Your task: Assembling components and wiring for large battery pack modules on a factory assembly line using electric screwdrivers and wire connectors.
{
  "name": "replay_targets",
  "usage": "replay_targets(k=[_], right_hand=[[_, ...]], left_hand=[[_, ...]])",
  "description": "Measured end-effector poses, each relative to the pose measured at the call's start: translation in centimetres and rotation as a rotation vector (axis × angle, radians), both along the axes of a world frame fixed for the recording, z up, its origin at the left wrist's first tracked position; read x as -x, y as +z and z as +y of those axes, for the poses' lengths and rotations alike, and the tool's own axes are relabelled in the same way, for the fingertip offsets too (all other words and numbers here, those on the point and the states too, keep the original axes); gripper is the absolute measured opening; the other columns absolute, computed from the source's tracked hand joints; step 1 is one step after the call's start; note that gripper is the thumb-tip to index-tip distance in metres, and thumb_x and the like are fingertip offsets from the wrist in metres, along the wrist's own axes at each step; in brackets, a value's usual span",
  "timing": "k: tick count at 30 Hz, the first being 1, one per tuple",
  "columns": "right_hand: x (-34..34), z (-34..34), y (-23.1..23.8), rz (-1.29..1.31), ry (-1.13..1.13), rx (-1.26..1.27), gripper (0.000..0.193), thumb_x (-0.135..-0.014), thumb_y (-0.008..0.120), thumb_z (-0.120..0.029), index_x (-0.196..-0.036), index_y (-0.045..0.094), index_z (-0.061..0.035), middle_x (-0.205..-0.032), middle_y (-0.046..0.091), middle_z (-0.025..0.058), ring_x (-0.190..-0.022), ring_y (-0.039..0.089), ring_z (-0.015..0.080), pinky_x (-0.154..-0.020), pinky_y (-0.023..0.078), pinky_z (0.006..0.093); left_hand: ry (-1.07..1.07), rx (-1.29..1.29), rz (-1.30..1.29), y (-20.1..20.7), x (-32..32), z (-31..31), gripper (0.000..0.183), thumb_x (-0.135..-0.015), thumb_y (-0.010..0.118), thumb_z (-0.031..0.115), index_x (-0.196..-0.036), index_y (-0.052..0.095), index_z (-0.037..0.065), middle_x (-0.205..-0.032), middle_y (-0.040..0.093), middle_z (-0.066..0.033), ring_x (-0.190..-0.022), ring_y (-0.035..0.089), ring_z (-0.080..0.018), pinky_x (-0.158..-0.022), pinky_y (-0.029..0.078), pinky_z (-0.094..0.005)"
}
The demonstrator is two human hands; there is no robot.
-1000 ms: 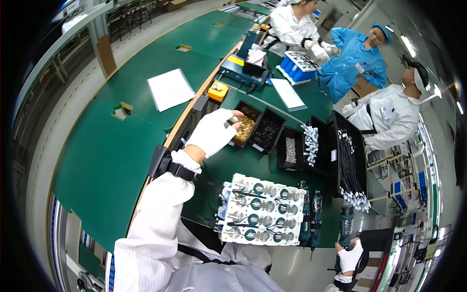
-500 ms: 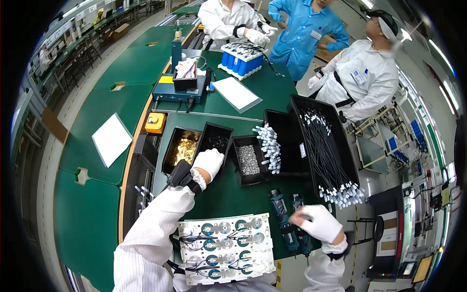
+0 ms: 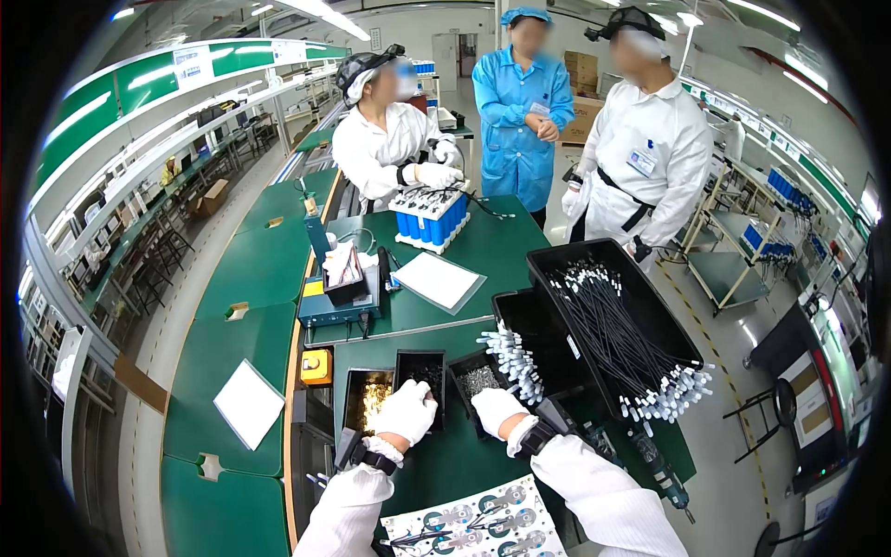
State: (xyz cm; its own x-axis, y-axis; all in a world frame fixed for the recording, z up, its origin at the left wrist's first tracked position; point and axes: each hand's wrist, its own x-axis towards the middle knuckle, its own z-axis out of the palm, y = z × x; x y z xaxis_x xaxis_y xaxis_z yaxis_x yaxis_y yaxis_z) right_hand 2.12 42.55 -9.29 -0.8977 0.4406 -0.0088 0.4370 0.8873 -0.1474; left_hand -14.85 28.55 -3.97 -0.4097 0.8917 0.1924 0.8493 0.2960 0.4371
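My left hand [image 3: 406, 414], in a white glove, is over the front of two small bins, one with gold metal pieces [image 3: 372, 399], the other a black bin [image 3: 420, 356] with dark little parts. Its fingers are curled together; what they pinch, if anything, is hidden. My gloved right hand [image 3: 497, 412] dips into the bin of small silver parts [image 3: 477, 380], fingers drawn together and partly hidden. Below both hands lies a white panel [image 3: 478, 524] with round cutouts, metal tabs and black wires, cut off by the lower edge.
Black cables with white ends [image 3: 603, 325] fill a large black tray [image 3: 691, 345] at right, beside pale-tipped bundles [image 3: 513, 364]. Teal electric screwdrivers [image 3: 657, 464] lie near my right forearm. Across the table, a person handles a blue battery pack [image 3: 432, 223]; two people stand nearby.
My right hand has moved from beside the screwdrivers to the silver parts bin. The left stays by the dark and gold bins. The view has tilted up.
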Motion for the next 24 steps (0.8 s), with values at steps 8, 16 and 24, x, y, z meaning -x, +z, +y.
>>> replay_targets(k=[8,16,24], right_hand=[[0.2,0.0,0.8,0.124,-0.07,-0.06,0.016,-0.089,0.058,-0.013,-0.088,0.073,-0.0062,-0.087,0.072,0.0184,-0.086,0.072,0.0346,-0.079,0.058,0.0434],[0.1,0.4,0.5,0.123,-0.061,0.033,0.019,-0.088,0.056,-0.016,-0.092,0.072,-0.0045,-0.093,0.073,0.021,-0.091,0.071,0.0382,-0.084,0.057,0.0469],[0.9,0.2,1.0,0.154,-0.158,0.142,0.024,-0.088,0.057,-0.02,-0.088,0.078,-0.0078,-0.089,0.073,0.0241,-0.091,0.071,0.0407,-0.087,0.057,0.0472]], left_hand=[[0.067,-0.181,-0.895,3.7,-0.2,-5.3,0.019,-0.097,0.065,0.011,-0.099,0.074,-0.006,-0.081,0.075,-0.01,-0.061,0.069,-0.0124,-0.058,0.056,-0.0249],[-0.036,-0.164,-0.861,9.1,-5.5,-15.1,0.022,-0.098,0.069,0.012,-0.111,0.074,-0.006,-0.089,0.076,-0.0099,-0.077,0.071,-0.0133,-0.072,0.056,-0.0262],[0.165,-0.268,-1.09,8.8,-8.6,-22.0,0.029,-0.098,0.07,0.018,-0.12,0.071,0.0,-0.092,0.076,-0.0114,-0.082,0.071,-0.0152,-0.076,0.054,-0.0251]])
